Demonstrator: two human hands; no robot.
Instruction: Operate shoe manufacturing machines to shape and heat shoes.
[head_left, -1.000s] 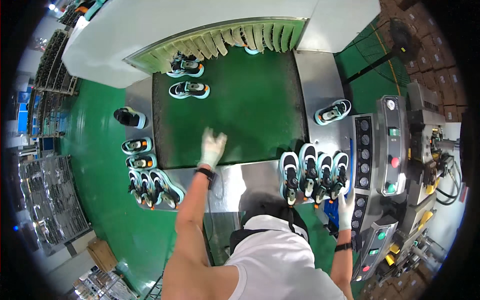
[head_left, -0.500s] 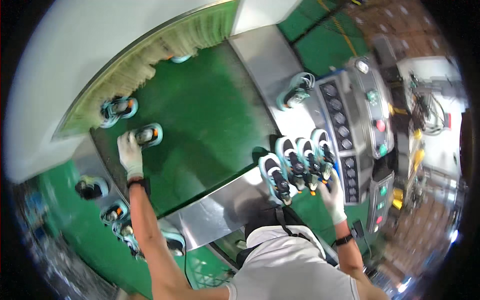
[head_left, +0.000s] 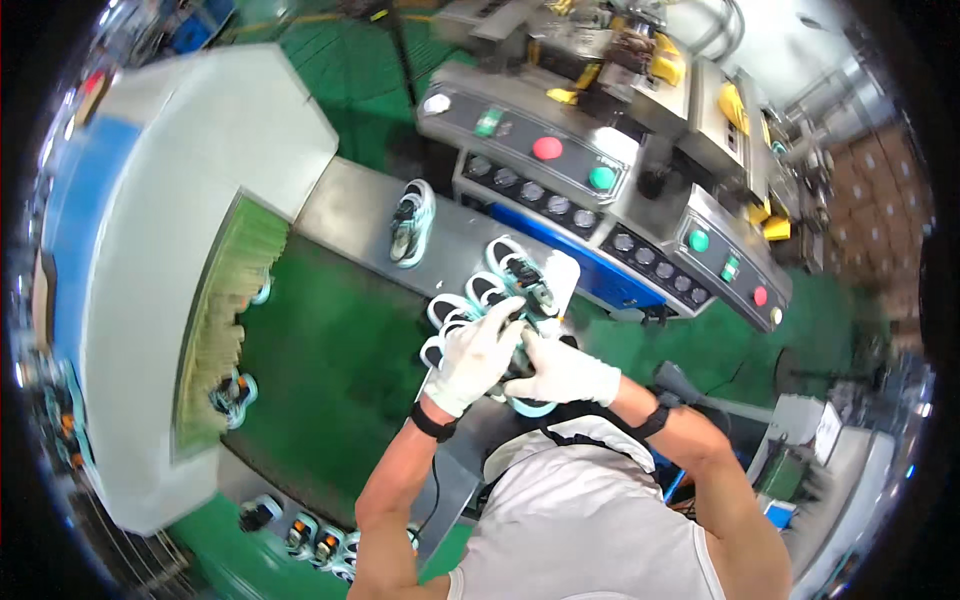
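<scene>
My left hand point(head_left: 474, 358) and my right hand point(head_left: 572, 372), both in white gloves, meet over a sneaker point(head_left: 532, 407). Its pale teal sole shows below the right thumb; most of it is hidden by the gloves. Both hands are closed about its upper part, the left from the left side and the right from the right. Close by on the metal edge is a cluster of similar black, white and teal sneakers point(head_left: 518, 272), several of them partly under my left hand. Another sneaker point(head_left: 412, 224) lies apart on the metal ledge.
A green conveyor belt point(head_left: 320, 320) runs left to a machine opening with a bristle curtain point(head_left: 222, 320). One sneaker point(head_left: 233, 398) lies at the bristles. Control panels point(head_left: 545, 150) with buttons stand beyond the ledge. More sneakers point(head_left: 302, 535) line the lower left side.
My view has turned, so the machine sits further left. My left hand has left the sneaker on the belt and come to the cluster. Both hands have come together on one sneaker.
</scene>
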